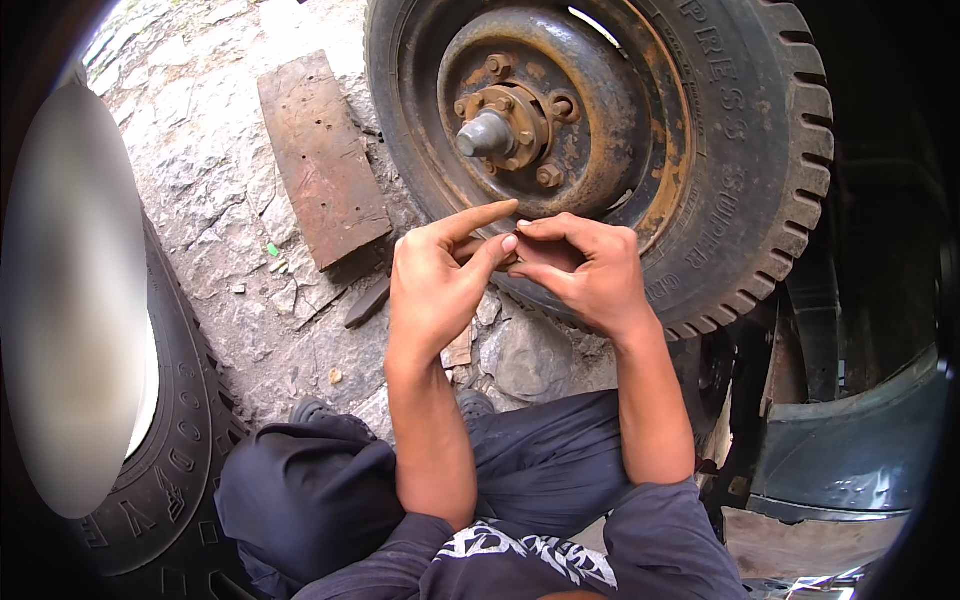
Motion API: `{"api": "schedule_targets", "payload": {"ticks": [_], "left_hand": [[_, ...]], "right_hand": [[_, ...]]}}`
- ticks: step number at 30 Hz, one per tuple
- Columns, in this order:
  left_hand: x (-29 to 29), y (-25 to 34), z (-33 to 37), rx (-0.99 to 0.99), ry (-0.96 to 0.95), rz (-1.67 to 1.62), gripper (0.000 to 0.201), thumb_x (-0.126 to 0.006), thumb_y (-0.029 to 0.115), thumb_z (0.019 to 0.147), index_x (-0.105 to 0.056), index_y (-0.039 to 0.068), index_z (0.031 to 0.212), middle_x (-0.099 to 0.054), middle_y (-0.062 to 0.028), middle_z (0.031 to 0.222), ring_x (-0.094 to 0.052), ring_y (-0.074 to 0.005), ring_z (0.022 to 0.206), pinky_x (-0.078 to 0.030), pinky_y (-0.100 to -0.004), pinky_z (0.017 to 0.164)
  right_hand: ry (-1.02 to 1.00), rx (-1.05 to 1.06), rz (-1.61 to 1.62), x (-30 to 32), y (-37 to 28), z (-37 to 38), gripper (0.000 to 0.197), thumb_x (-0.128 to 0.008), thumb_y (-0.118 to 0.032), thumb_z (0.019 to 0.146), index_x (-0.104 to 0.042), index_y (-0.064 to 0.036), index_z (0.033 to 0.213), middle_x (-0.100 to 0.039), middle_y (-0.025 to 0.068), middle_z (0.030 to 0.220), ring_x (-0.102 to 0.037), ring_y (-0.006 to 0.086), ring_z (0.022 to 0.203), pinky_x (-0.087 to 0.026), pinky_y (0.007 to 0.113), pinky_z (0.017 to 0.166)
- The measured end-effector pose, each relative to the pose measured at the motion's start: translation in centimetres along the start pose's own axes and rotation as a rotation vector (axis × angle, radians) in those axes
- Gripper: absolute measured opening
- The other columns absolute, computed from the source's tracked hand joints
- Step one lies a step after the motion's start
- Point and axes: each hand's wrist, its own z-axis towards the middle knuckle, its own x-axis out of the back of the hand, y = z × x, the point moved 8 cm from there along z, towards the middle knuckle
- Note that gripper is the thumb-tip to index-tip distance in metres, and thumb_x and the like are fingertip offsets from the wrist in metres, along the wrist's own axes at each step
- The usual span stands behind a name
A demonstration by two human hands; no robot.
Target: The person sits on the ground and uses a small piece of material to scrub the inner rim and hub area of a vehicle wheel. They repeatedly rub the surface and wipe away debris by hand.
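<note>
My left hand (432,275) and my right hand (598,265) meet fingertip to fingertip in front of a large wheel. The left thumb presses toward the curled fingers while its index finger points out toward the wheel. On the right, thumb and forefinger are bent in a pinch. Whatever lies between the fingertips is too small and hidden to make out. Just beyond them stands the wheel's tyre (735,130), with a rusty rim (600,120). At its centre, a hub (520,120) carries rusty nuts and a grey rounded cap (487,134).
On the rough stone ground (220,215), a worn reddish-brown board (325,160) lies left of the wheel. A dark flat bar (368,302) is near my left wrist. Another tyre (175,440) stands at the left. Dark green vehicle bodywork (850,450) fills the lower right.
</note>
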Motion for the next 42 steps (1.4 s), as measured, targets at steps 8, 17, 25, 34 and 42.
{"api": "schedule_targets", "payload": {"ticks": [8,17,25,34,42], "left_hand": [[0.5,-0.3,0.9,-0.083,-0.001,-0.295,0.037,-0.074,0.012,0.105,-0.070,-0.007,0.136,-0.084,-0.0152,0.102,-0.077,-0.0130,0.092,-0.060,-0.0281,0.086],[3.7,-2.3,1.4,-0.079,0.168,-0.234,0.036,-0.071,0.018,0.107,-0.069,-0.002,0.137,-0.080,-0.0118,0.109,-0.072,-0.0134,0.099,-0.057,-0.0291,0.091],[3.9,-3.2,2.0,-0.065,0.161,-0.177,0.035,-0.074,0.017,0.105,-0.072,-0.002,0.135,-0.078,-0.0092,0.106,-0.071,-0.0136,0.097,-0.057,-0.0299,0.091],[5.6,-3.9,2.1,-0.055,0.262,-0.211,0.032,-0.081,0.018,0.099,-0.077,0.001,0.126,-0.073,-0.0015,0.088,-0.063,-0.0072,0.082,-0.053,-0.0260,0.078],[5.4,-4.3,2.1,-0.055,0.285,-0.239,0.030,-0.081,0.016,0.099,-0.077,0.000,0.124,-0.069,0.0016,0.084,-0.059,-0.0055,0.079,-0.050,-0.0249,0.075]], "right_hand": [[0.107,-0.111,0.149,1.7,0.6,0.4,0.022,-0.086,0.000,0.090,-0.082,0.0016,0.111,-0.085,0.0122,0.103,-0.080,0.0165,0.098,-0.062,0.029,0.088],[0.239,0.288,-0.547,1.6,-0.3,8.6,0.014,-0.084,-0.009,0.090,-0.083,-0.0048,0.104,-0.080,0.0118,0.102,-0.079,0.0308,0.089,-0.063,0.038,0.082],[0.044,0.225,-0.741,-1.5,1.7,11.3,0.012,-0.072,-0.015,0.098,-0.081,-0.0075,0.101,-0.076,0.0128,0.104,-0.076,0.0400,0.086,-0.063,0.050,0.079],[0.129,0.193,-0.686,-1.1,1.8,10.6,0.008,-0.078,-0.015,0.093,-0.080,-0.0085,0.098,-0.073,0.0144,0.099,-0.075,0.0397,0.087,-0.062,0.050,0.078],[0.191,0.223,-0.671,-1.1,1.6,10.8,0.007,-0.080,-0.011,0.091,-0.081,-0.0075,0.097,-0.071,0.0165,0.089,-0.073,0.0383,0.082,-0.060,0.047,0.076]]}}
